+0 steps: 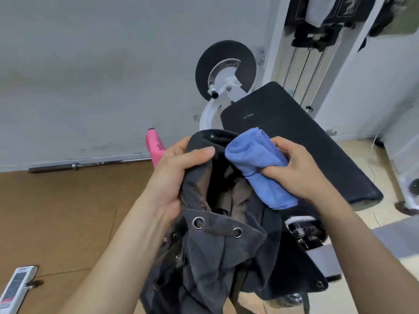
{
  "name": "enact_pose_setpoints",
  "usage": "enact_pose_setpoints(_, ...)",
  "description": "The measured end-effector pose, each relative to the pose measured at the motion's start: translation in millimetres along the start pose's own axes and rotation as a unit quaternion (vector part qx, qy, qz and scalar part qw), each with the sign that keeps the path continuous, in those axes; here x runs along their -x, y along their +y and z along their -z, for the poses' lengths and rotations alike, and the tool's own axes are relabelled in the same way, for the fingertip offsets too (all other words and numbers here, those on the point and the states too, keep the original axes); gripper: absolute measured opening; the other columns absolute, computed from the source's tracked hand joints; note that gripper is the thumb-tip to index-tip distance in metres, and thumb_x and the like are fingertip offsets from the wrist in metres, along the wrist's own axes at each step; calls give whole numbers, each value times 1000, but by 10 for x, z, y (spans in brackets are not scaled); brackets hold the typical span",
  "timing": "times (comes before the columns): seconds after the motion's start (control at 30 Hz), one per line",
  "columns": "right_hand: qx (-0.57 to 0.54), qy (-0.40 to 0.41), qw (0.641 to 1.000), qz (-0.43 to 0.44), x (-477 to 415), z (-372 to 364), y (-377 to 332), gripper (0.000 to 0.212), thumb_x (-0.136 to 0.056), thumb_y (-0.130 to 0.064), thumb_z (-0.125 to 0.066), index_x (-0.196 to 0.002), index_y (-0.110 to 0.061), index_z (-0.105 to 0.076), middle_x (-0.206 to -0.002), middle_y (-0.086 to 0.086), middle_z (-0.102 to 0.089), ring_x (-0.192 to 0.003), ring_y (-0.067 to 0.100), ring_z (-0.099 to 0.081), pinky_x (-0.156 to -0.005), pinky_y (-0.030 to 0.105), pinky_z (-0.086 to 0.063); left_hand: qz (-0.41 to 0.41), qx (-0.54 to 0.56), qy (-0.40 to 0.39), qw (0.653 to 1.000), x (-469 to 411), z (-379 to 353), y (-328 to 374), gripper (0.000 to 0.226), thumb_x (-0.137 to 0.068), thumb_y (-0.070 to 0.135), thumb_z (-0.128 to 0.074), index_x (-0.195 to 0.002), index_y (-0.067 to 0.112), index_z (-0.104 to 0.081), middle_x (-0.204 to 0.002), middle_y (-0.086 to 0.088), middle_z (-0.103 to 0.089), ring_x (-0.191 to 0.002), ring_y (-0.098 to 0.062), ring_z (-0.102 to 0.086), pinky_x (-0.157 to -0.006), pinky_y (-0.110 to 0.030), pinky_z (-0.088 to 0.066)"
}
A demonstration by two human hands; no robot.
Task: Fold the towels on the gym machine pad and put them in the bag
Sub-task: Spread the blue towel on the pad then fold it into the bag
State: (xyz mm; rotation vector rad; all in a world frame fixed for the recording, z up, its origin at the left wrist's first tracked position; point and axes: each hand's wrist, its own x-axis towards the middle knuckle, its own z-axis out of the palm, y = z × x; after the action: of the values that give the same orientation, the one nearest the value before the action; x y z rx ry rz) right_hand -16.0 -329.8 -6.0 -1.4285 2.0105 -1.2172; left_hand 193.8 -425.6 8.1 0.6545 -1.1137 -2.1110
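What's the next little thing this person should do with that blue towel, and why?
Most likely lower the blue towel into the bag. The right hand grips the towel, already folded into a bundle, right at the bag's open mouth. The left hand holds the rim so the mouth gapes, and nothing seems to block the way in.

Soft, even indoor light fills the room, with no hard shadows, and the pale wall (90,64) reads flat and greyish. The black pad (294,137) swallows detail. Wide-angle distortion tilts the machine frame (277,41) and bends the floor (56,211) edge. Focus is slightly soft overall and blurrier in the upper right corner.
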Motion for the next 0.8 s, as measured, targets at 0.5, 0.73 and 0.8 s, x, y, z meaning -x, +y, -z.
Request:
enact_pose_setpoints(0.5, -378, 14, 895, -236, 172, 630, -231, 59, -56, -20, -75, -111, -1, -66, -105, 11, -72, -98, 24, -70, -85, 31, -52, 73, -7, -54, 996, -722, -563, -507, 37, -99, 20, -53, -127, -4, -51, -127, -29, -58, -114, -38, -59, -102, -54, -46)
enact_pose_setpoints(0.73, -216, -49, 949, -224, 263, 101, 126, 23, -87, 0, -59, -108, -9, -62, -92, 9, -72, -79, 17, -71, -62, 24, -55, 193, -75, -146, 967, -976, -331, -914, 18, -92, 17, -55, -101, 8, -68, -106, -16, -54, -102, -30, -48, -87, -37, -46)
enact_pose_setpoints(0.8, -186, -31, 951, -245, 255, 14, 259, 21, -84, 1, -58, -101, -10, -63, -86, 9, -70, -72, 15, -67, -59, 24, -53, 181, -147, -160, 959, -971, -242, -945, 31, -99, 7, -47, -93, 19, -75, -103, -11, -66, -98, -24, -60, -83, -31, -55)
